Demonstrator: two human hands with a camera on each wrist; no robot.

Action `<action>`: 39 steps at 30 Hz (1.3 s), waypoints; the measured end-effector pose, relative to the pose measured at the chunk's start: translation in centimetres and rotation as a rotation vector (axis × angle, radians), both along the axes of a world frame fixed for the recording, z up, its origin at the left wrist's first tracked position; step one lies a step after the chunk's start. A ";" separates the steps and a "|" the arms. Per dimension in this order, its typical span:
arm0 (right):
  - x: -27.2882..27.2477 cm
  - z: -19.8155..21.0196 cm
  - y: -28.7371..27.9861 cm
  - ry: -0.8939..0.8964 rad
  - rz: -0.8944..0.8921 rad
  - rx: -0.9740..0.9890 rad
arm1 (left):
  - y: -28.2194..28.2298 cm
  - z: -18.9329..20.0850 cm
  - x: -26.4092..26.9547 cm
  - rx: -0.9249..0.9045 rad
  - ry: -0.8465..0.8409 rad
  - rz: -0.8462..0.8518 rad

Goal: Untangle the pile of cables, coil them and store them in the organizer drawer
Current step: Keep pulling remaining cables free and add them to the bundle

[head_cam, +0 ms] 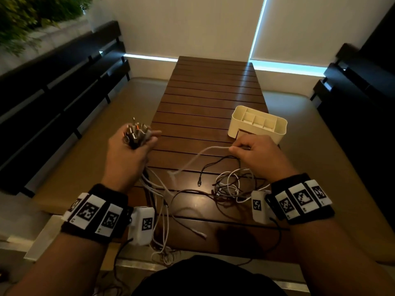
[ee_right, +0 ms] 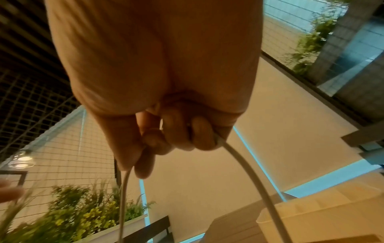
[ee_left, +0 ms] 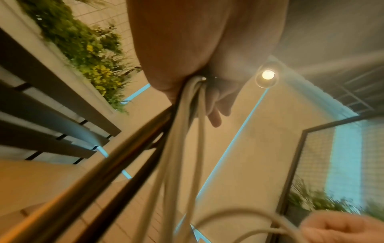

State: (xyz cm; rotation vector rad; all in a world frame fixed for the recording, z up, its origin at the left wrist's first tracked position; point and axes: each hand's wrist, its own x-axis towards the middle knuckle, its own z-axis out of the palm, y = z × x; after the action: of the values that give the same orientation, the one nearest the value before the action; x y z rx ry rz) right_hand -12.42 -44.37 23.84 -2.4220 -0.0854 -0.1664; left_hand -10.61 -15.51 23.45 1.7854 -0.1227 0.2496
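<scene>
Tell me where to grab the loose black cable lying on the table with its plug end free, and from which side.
Take the black cable just behind its free plug, coming from above. That end lies alone on a bare slat of the table, clear of the tangled pile. Its other end runs into the pile, so the right hand, nearest, seems best once it drops the white cable.

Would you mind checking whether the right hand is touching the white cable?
Touching. The right wrist view shows the right hand with fingers curled round the white cable.
</scene>
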 end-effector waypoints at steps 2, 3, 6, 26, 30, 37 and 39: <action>0.0 0.0 0.7 0.011 0.079 -0.056 | -1.0 0.5 -0.1 0.055 -0.009 -0.045; 0.0 0.1 1.4 0.015 0.131 -0.072 | -1.8 0.7 -0.4 0.087 0.003 -0.099; 0.0 0.5 3.4 -0.034 0.253 -0.022 | -4.3 0.3 -0.9 0.199 0.045 -0.305; 0.9 -0.5 -0.7 -0.061 0.067 0.139 | -1.7 -0.5 1.4 0.034 0.041 0.107; 1.2 -1.2 1.0 0.002 0.185 0.037 | -4.0 0.1 0.7 0.152 -0.058 0.083; 2.7 -2.3 0.8 0.223 0.131 -0.194 | -5.0 -0.1 0.3 0.090 -0.124 0.056; 2.6 -1.9 1.1 0.181 0.200 -0.109 | -5.5 -0.2 0.3 0.125 -0.103 -0.032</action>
State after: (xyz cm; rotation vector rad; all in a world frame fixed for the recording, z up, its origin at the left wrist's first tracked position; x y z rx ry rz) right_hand -9.81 -43.30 21.93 -2.5067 -0.2586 0.1516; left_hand -10.31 -21.03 23.28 1.8936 -0.2448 0.3168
